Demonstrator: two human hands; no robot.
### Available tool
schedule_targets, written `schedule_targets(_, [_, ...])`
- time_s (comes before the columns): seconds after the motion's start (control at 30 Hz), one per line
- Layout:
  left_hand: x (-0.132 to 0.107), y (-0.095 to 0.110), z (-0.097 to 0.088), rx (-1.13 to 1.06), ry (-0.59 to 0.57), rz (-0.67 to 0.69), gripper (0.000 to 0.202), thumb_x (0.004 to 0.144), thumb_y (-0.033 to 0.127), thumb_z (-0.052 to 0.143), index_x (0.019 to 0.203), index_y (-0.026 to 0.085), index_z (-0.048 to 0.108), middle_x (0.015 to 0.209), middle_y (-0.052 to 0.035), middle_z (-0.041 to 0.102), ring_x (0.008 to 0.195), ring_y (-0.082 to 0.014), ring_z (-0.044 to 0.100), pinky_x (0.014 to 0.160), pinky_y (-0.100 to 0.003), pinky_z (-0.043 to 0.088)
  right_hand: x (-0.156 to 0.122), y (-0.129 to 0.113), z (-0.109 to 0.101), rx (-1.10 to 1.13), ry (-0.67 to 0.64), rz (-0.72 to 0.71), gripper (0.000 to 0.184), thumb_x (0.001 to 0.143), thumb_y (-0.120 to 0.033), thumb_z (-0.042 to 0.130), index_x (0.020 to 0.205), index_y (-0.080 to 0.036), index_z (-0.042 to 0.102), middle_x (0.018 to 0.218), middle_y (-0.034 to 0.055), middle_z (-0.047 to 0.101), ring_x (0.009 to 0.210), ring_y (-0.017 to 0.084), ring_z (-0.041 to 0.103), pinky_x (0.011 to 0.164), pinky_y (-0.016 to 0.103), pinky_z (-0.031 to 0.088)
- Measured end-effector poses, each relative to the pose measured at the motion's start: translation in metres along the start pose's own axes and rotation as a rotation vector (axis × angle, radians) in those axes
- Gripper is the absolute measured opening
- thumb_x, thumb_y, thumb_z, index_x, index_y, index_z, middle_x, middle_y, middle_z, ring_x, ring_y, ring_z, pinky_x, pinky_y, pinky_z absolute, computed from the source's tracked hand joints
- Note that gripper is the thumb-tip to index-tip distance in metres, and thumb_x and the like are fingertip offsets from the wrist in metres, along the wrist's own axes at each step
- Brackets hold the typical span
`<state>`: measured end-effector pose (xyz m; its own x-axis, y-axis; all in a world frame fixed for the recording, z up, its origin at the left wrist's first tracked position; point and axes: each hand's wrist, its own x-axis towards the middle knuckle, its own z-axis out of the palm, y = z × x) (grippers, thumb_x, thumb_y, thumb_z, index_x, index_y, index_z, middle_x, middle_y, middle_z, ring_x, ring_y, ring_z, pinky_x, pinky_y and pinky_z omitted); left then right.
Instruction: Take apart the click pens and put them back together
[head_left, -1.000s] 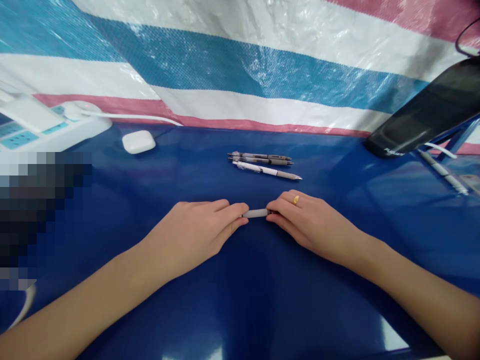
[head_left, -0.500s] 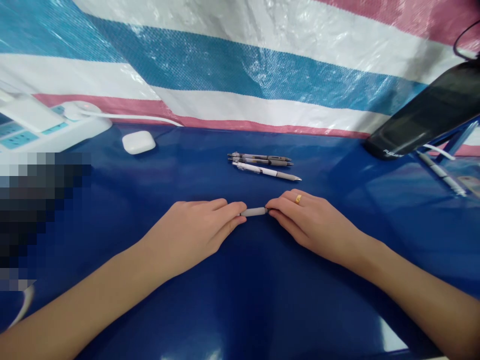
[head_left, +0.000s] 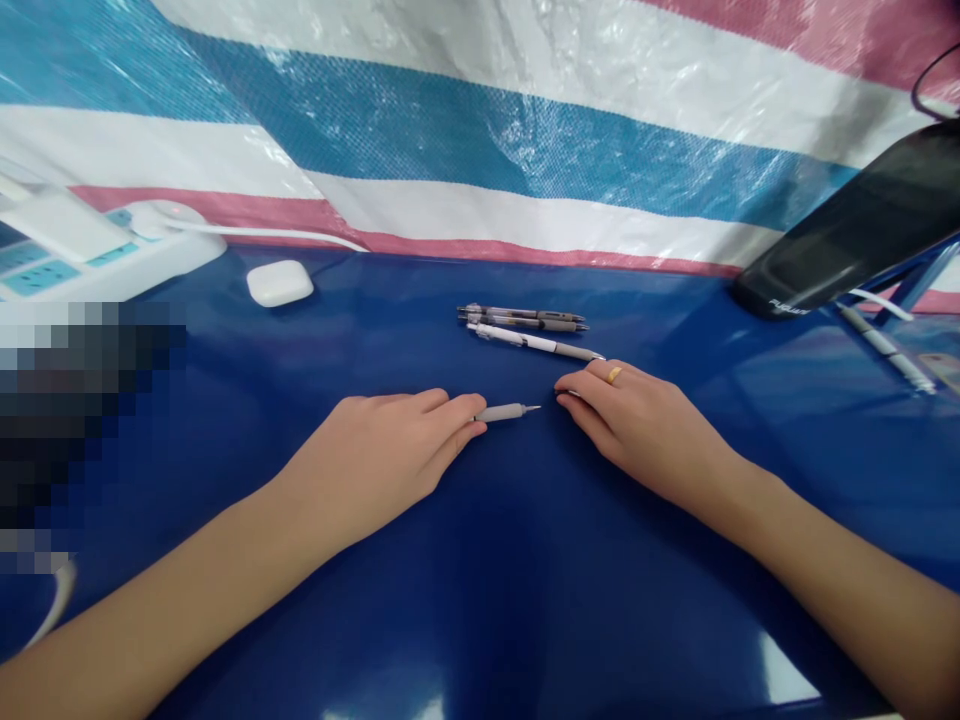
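Observation:
My left hand is closed around a pen, its thumb and fingers hiding the rear part. The pen's pale grey grip sticks out to the right, and a thin refill point shows bare at its end. A short gap to the right, my right hand, with a gold ring on it, is closed in a pinch on a small dark pen tip, mostly hidden by the fingers. Just beyond the hands lie a white pen with a grey grip and two dark clear-barrelled pens.
The desk is glossy blue. A white earphone case and a power strip are at the back left. On the right, a black bottle leans, with another pen beside it. Striped plastic sheeting hangs behind.
My right hand has moved right and slightly away from me, pulling the dark tip off the pen. The refill point is now exposed. My left hand has barely moved.

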<state>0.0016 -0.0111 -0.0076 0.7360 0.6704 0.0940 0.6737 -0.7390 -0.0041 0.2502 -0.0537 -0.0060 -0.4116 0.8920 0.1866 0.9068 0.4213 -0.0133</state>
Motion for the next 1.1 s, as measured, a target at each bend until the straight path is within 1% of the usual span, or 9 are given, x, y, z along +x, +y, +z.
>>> schedule_targets(0.33, [0.0011,0.0002,-0.0001,-0.01,0.0,-0.007,0.031,0.096,0.044,0.031,0.116,0.033,0.052,0.089,0.0046,0.067,0.075,-0.0153,0.066,0.056,-0.026,0.04,0.0003,0.0025,0.0033,-0.023,0.038,0.034,0.021,0.096,-0.024,0.043,0.106,-0.017,0.061,0.096,0.0058,0.062,0.086,0.019,0.059,0.071,0.032,0.046])
schedule_targets(0.5, [0.0017,0.0005,0.0006,-0.012,0.008,-0.016,0.031,0.096,0.043,0.03,0.114,0.032,0.052,0.089,0.0043,0.067,0.076,-0.0152,0.066,0.056,-0.026,0.041,-0.0003,0.001,0.004,-0.028,0.028,0.051,0.021,0.096,-0.024,0.045,0.108,-0.018,0.061,0.095,0.0046,0.062,0.084,0.019,0.058,0.068,0.031,0.046])
schedule_targets(0.67, [0.0015,0.0,0.0017,-0.005,0.013,-0.011,0.03,0.096,0.043,0.031,0.115,0.033,0.051,0.089,0.0052,0.067,0.075,-0.0153,0.066,0.056,-0.026,0.041,0.0005,0.0015,0.0044,-0.037,0.022,0.042,0.023,0.096,-0.024,0.043,0.111,-0.018,0.06,0.097,0.005,0.062,0.085,0.02,0.059,0.07,0.032,0.046])
schedule_targets(0.83, [0.0001,-0.0003,0.0014,-0.009,0.02,-0.005,0.03,0.096,0.043,0.031,0.116,0.033,0.051,0.088,0.0056,0.067,0.075,-0.0152,0.066,0.056,-0.026,0.041,0.0003,0.0033,0.0047,-0.026,0.045,0.05,0.022,0.095,-0.023,0.045,0.11,-0.018,0.061,0.098,0.0054,0.062,0.085,0.02,0.059,0.07,0.032,0.047])
schedule_targets(0.97, [0.0006,-0.0004,0.0014,-0.015,0.013,-0.001,0.03,0.096,0.043,0.031,0.115,0.032,0.051,0.087,0.0053,0.067,0.074,-0.015,0.066,0.056,-0.026,0.041,-0.0005,0.0031,0.0054,-0.023,0.049,0.054,0.022,0.095,-0.023,0.045,0.108,-0.018,0.061,0.097,0.0049,0.062,0.084,0.02,0.06,0.069,0.032,0.048])
schedule_targets(1.1, [0.0008,-0.0008,0.0013,-0.006,0.028,0.004,0.031,0.096,0.044,0.031,0.115,0.032,0.052,0.088,0.0046,0.067,0.074,-0.0157,0.066,0.056,-0.026,0.041,-0.001,0.0023,0.0057,-0.019,0.06,0.052,0.022,0.095,-0.023,0.044,0.109,-0.018,0.061,0.098,0.005,0.063,0.086,0.02,0.06,0.07,0.033,0.049])
